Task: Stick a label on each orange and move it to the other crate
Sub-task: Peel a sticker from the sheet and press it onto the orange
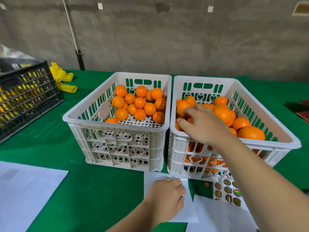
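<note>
Along the near edge of the green-covered table (93, 190) you have open cloth between a white paper sheet (25, 195) at the near left corner and the blank backing sheets (190, 213) under your left hand. More bare cloth lies left of the crates, up to a black crate (28, 99) at the left edge and yellow pieces (64, 81) behind it near the far edge.

Two white slotted crates stand touching, side by side, at the table's middle. The left crate (93, 113) holds a loose single layer of oranges (139, 102) gathered toward its far end, with dotted lining bare at the near end. The right crate (274, 129) is heaped with oranges (250, 133). A sheet of round labels (228, 193) lies just in front of the right crate.

Your right hand (204, 126) reaches over the right crate's near wall, palm down, fingers spread and bent onto the oranges at its left side; I cannot tell whether it grips one. Your left hand (167, 198) rests knuckles-up on the backing sheet, fingers curled under; whether it holds a label is hidden.
</note>
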